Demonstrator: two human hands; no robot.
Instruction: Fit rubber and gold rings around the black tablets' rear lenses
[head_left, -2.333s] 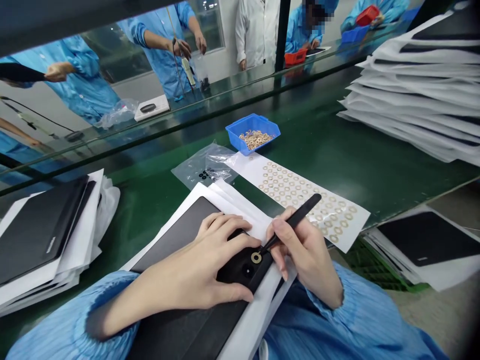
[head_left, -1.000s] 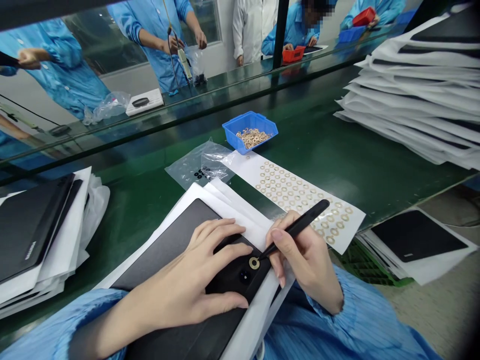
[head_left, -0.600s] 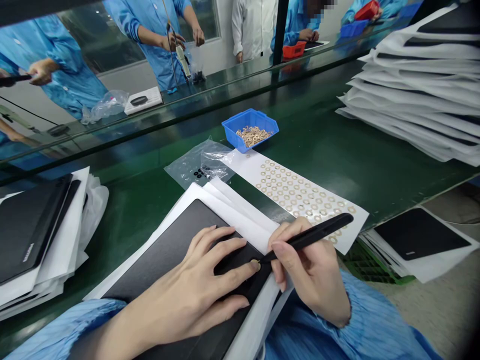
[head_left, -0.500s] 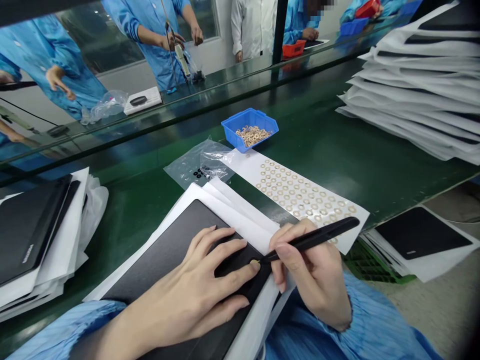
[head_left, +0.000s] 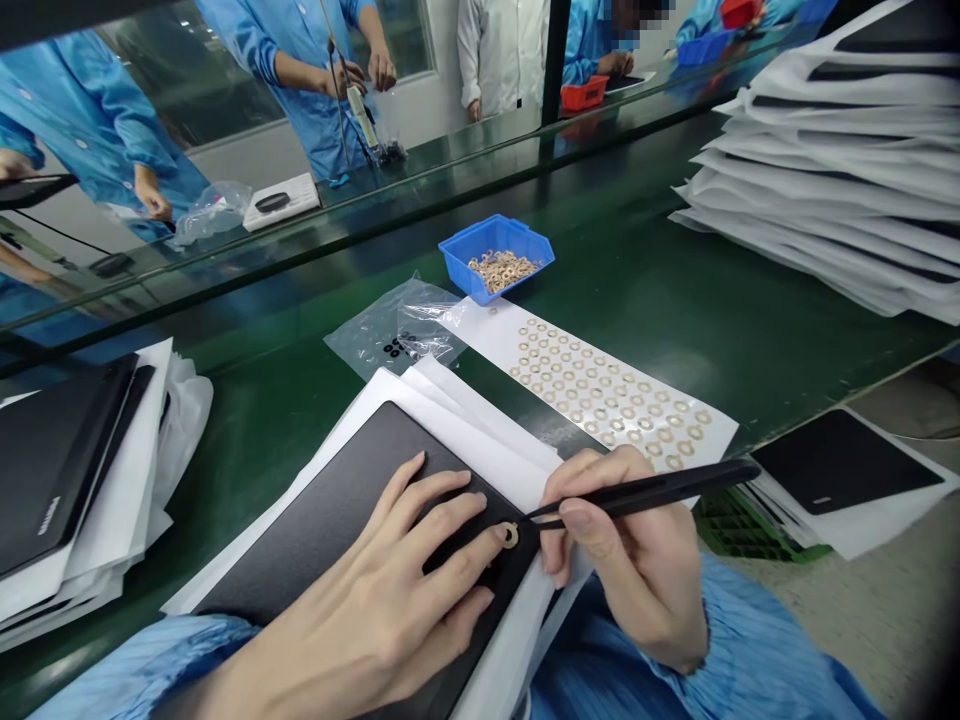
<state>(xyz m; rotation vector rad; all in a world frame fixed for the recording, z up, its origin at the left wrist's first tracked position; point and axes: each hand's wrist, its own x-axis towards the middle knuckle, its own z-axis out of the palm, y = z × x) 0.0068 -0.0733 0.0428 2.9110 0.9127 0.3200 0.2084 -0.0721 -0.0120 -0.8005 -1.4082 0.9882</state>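
Observation:
A black tablet cover (head_left: 330, 520) lies on white paper sleeves in front of me. My left hand (head_left: 390, 610) rests flat on it, fingers spread, the index fingertip beside a small gold ring (head_left: 511, 536) on the cover's camera area. My right hand (head_left: 630, 560) pinches black tweezers (head_left: 645, 492), whose tips touch the ring. A white sheet (head_left: 600, 395) covered with several gold rings lies just beyond my right hand.
A blue bin (head_left: 496, 258) of loose gold rings and a clear plastic bag (head_left: 394, 330) sit on the green belt. Stacks of sleeved black covers stand at left (head_left: 67, 470), far right (head_left: 832, 150) and lower right (head_left: 840, 470). People in blue coats work beyond the glass rail.
The tweezers have tilted flatter, pointing more to the right. My left index finger, which covered the ring half a second ago, has shifted and the ring shows again.

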